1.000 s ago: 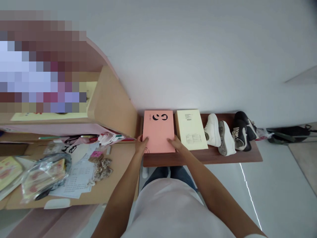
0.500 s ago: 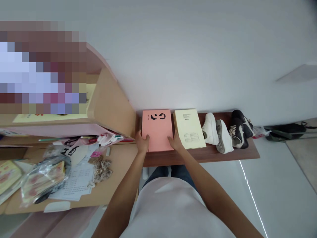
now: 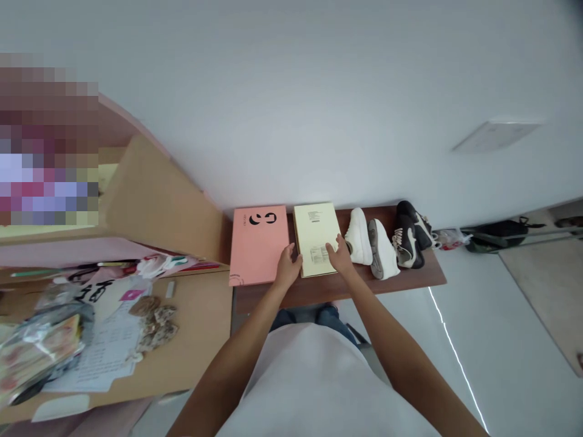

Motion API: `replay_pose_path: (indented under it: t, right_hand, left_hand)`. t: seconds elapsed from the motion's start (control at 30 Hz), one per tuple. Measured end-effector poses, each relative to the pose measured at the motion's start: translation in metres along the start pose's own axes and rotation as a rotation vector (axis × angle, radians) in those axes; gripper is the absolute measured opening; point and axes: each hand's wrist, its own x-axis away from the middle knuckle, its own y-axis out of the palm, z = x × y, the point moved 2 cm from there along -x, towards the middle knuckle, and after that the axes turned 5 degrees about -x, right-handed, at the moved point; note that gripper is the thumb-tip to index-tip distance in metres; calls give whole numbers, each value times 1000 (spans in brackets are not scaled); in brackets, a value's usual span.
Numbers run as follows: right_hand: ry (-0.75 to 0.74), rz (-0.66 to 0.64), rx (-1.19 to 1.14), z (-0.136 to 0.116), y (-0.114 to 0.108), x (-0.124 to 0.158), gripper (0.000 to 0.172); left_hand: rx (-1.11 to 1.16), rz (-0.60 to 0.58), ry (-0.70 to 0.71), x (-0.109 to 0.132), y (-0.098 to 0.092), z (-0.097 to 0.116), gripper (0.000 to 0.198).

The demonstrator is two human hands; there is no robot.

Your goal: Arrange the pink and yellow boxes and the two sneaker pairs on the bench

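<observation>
A flat pink box (image 3: 259, 249) with black lettering lies on a dark wooden bench (image 3: 268, 297) against the wall. To its right sits a flat cream box (image 3: 315, 230) with small printed text. My left hand (image 3: 288, 267) is at the gap between the two boxes, fingers apart, thumb towards the cream box's left edge. At the cream box's right edge is my right hand (image 3: 340, 255), its thumb over the cover and its fingers spread. Whether either hand presses on the box I cannot tell.
White shoes (image 3: 359, 238) and black shoes (image 3: 409, 240) stand on the bench to the right. At left, a desk (image 3: 200, 328) bears papers, a plastic bag (image 3: 50, 346) and scrunchies (image 3: 157, 325). A wooden side panel (image 3: 159, 212) rises beside the bench.
Both hands have left the pink box and shifted right to the cream box. The pink box stays on the bench. The view has turned slightly right.
</observation>
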Motion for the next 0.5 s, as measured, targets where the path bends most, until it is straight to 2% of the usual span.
replay_pose_path:
  t: [0.1, 0.2, 0.33, 0.5]
  right_hand:
    - [5, 36, 60, 13, -20, -9, 79]
    - [61, 22, 83, 24, -31, -19, 79]
    - [134, -55, 75, 35, -32, -31, 80]
    - [235, -127, 53, 49, -26, -47, 88]
  left_hand:
    - [12, 12, -59, -7, 29, -4, 63]
    - [-24, 87, -128, -18, 47, -8, 72]
    - [-21, 111, -233, -32, 61, -11, 80]
    - [3, 146, -339, -42, 67, -17, 81]
